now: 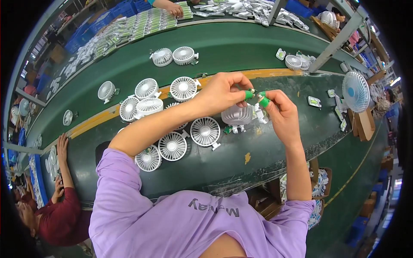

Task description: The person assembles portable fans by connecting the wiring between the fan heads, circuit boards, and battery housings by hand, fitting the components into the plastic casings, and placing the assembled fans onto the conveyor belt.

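Note:
My left hand point(220, 91) and my right hand point(282, 112) meet over the bench, fingertips almost touching. Green tape wraps some of the fingertips. Each hand is closed in a pinch; tiny pieces show at the tips, too small to name. Just below them lies a white fan head point(237, 115), partly hidden, with small white parts point(260, 113) beside it under my right hand. A small green circuit board point(228, 129) sits near its lower left. Several white caged fan heads lie left of my hands, among them one fan head point(205, 131) near my left forearm.
A green conveyor belt point(241, 49) runs beyond the bench point(275, 150), carrying more fan heads. On the right stand an assembled fan point(355, 92) and a metal post point(335, 45). A co-worker's hand point(62, 148) rests at left; another hand point(174, 9) works over white-green parts at the far side.

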Tool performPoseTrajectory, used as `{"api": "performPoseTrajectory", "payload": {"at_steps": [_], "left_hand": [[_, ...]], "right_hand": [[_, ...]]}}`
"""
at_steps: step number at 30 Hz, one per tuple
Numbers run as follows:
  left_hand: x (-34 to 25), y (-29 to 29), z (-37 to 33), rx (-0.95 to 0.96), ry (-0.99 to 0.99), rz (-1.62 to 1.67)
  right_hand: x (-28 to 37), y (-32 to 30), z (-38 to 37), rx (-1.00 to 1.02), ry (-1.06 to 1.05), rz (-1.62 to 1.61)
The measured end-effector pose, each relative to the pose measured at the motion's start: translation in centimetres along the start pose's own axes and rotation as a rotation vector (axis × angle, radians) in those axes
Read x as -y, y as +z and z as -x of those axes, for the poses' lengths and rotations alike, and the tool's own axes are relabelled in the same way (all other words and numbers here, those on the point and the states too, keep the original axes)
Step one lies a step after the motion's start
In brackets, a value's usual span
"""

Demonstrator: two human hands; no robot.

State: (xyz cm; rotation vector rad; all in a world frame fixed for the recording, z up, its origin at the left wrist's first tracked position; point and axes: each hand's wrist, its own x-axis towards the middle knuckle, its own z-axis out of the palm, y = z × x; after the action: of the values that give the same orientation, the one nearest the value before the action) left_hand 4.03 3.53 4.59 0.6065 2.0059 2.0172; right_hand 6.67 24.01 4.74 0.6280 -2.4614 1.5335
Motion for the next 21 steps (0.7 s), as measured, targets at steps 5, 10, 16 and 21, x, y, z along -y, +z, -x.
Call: {"api": "performPoseTrajectory", "payload": {"at_steps": [5,10,16,21], "left_hand": [[-0.5,0.5,0.9,0.062,-0.028,0.015],[-0.1,0.2,1.4,0.132,0.008,0.045],[0.0,0.5,1.9,0.164,-0.011,0.159],[-1.2,0.2,1.4,0.12,0.069,-0.086]], "right_hand": [[1.0,-0.8,0.1,0.082,0.015,0.042],[1.0,-1.3,0.0,0.17,0.06,0.06],[0.5,-0.7,0.2,0.094,-0.132,0.025],[1.0,-0.9,-1.0,0.123,-0.191,0.067]]}}
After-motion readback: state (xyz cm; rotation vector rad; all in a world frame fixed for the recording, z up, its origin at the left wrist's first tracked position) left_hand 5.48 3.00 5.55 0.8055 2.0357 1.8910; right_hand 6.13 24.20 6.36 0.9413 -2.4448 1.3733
